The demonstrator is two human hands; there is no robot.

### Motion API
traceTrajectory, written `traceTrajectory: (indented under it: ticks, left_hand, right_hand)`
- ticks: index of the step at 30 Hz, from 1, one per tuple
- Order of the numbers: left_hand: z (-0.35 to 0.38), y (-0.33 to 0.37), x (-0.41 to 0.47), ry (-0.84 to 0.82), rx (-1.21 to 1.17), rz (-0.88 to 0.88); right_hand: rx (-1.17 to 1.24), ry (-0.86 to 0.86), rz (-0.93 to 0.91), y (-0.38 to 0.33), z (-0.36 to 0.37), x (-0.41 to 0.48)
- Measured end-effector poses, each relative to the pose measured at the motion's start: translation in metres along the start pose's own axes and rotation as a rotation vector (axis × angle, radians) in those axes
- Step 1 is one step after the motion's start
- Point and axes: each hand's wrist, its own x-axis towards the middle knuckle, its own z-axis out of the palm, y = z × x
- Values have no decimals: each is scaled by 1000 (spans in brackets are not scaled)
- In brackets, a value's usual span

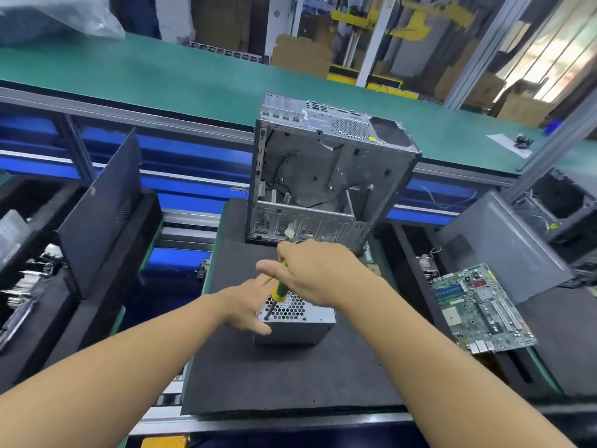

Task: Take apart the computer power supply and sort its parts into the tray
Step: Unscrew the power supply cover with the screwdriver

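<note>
PSU [298, 329] sits mid black foam mat [258, 383], grille side up, just in front of the gutted pc case [323, 176]. R hand [313, 273] is wrapped tight round a yellow/green screwdriver [278, 293], tip down at the grille's near-left corner. L hand [248, 307] grips the PSU's left edge, fingers curled on it. Mobo [478, 308] lies off to the right, well apart.

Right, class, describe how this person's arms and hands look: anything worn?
Nothing worn shows. The left hand and right hand are ungloved; the left forearm and right forearm are bare to the frame edge, with no sleeve, watch or bracelet.
</note>
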Motion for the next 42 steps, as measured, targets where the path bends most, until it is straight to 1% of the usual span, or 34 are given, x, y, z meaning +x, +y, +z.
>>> traceTrajectory:
  ticks: [2, 4, 6, 9, 13, 16, 18, 20, 23, 27, 30, 34, 36, 39, 42]
  left_hand:
    - [0, -2, 3, -3, 22, -28]
    - [2, -1, 4, -61, 56, -67]
    - [-4, 6, -1, -83, 95, -72]
    - [-7, 12, -3, -125, 157, -120]
    - [-12, 20, -7, -150, 123, -136]
    - [-10, 20, -8, -102, 78, -108]
    - [-9, 19, -7, -70, 60, -128]
    - [-8, 19, -9, -67, 64, -147]
    - [-7, 19, -8, -18, 19, -92]
    - [-6, 17, -5, -74, 87, -87]
    - [-8, 20, -8, -86, 132, -130]
    - [-7, 22, -7, -12, 69, -111]
    - [-7, 23, -8, -1, 62, -94]
    - [-5, 23, -7, -15, 86, -132]
    - [-4, 23, -8, -52, 91, -157]
  right_hand:
    - [8, -16, -38, -5, -1, 3]
    - [61, -79, -97, -8, -5, 5]
    - [109, -132, -154, -10, -10, 5]
    - [124, -155, -216, -10, -11, 5]
    - [114, -199, -251, -10, -18, 7]
    - [49, -223, -245, -10, -20, 7]
    - [33, -217, -212, -11, -16, 6]
    - [51, -192, -141, -11, -13, 5]
    - [109, -157, -56, -11, -11, 5]
    - [90, -128, -98, -13, -12, 7]
    - [137, -164, -135, -12, -17, 5]
    - [161, -226, -194, -13, -22, 2]
    - [160, -236, -207, -14, -23, 2]
    - [107, -230, -213, -14, -18, 3]
    - [48, -171, -148, -16, -12, 2]
